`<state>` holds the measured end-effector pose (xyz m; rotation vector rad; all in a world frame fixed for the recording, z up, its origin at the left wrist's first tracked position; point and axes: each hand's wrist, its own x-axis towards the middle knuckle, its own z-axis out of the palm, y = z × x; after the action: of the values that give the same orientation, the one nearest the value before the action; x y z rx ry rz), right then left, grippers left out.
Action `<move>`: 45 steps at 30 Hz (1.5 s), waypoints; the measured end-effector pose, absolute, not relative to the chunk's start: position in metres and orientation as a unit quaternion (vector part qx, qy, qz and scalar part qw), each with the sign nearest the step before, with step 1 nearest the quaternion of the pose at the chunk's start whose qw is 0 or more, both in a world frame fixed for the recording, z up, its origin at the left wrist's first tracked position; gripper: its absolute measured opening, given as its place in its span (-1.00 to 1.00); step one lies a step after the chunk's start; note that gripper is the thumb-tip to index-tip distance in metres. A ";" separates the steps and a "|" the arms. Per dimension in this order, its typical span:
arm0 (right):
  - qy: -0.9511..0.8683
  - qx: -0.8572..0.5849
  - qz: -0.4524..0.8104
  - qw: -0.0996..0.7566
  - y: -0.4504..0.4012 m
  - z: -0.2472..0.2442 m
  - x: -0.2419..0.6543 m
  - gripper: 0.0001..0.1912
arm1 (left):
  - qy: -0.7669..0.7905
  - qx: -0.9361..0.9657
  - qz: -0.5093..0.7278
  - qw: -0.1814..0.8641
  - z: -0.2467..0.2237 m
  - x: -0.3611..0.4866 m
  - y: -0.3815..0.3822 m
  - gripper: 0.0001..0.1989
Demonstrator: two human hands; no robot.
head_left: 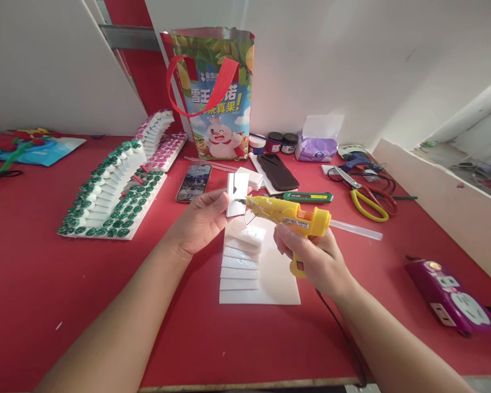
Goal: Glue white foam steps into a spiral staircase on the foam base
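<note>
My left hand pinches a small white rectangular piece upright between thumb and fingers. Wrapped round the handle of a yellow glue gun is my right hand. The gun's nozzle points left, at the face of the white piece; whether they touch I cannot tell. A clear glue stick sticks out of its rear. Below both hands lies a white board, with several overlapping white pieces stepped along its left side. A small stack of white pieces lies behind my left hand.
Behind stand a printed bag, jars and a tissue pack. Two phones and a green cutter lie nearer. Scissors and a purple power strip are right; decorated stepped models are left.
</note>
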<state>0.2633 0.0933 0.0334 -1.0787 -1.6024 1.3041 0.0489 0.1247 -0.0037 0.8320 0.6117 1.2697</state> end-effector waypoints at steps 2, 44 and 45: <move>-0.631 -0.427 0.517 0.391 0.094 0.033 0.263 -0.57 | 0.273 0.372 0.567 0.682 -0.003 0.049 0.125 -0.84; -0.573 -0.682 0.277 0.361 0.095 0.011 0.371 -0.60 | 0.254 0.305 0.645 0.653 0.002 0.045 0.128 -0.72; -0.575 -0.685 0.270 0.357 0.095 0.007 0.373 -0.59 | 0.255 0.313 0.644 0.650 0.003 0.045 0.127 -0.73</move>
<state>0.3731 0.0953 0.0069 -1.7693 -1.4832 0.6969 0.0454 0.1273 0.0026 0.7107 0.5785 1.4630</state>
